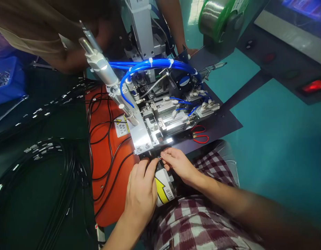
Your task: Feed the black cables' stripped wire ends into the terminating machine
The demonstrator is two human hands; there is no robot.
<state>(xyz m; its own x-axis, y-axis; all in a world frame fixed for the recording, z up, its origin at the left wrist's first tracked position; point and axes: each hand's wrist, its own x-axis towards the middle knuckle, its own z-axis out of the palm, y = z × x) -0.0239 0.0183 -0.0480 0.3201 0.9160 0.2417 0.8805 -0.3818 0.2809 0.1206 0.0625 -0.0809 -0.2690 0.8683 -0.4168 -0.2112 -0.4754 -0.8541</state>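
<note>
My left hand [141,185] and my right hand [178,162] meet at the near end of a silver bench machine [173,121]. The right thumb and forefinger are pinched together at a tiny shiny metal piece [159,158]; its kind is too small to tell. My left fingers are bent, their tips close to the same piece, and what they hold is hidden. Just below the fingertips is a white machine part with a yellow arrow label [163,189]. Black cables [109,173] run over the orange base plate [110,205] towards the machine, left of my hands.
Scissors with red handles [201,135] lie right of the machine. Bundles of black cables with metal ends [64,163] cover the dark table at left, near a blue bin [9,81]. A wire spool [215,17] stands at back right. Another person's arm [173,21] reaches in behind the machine.
</note>
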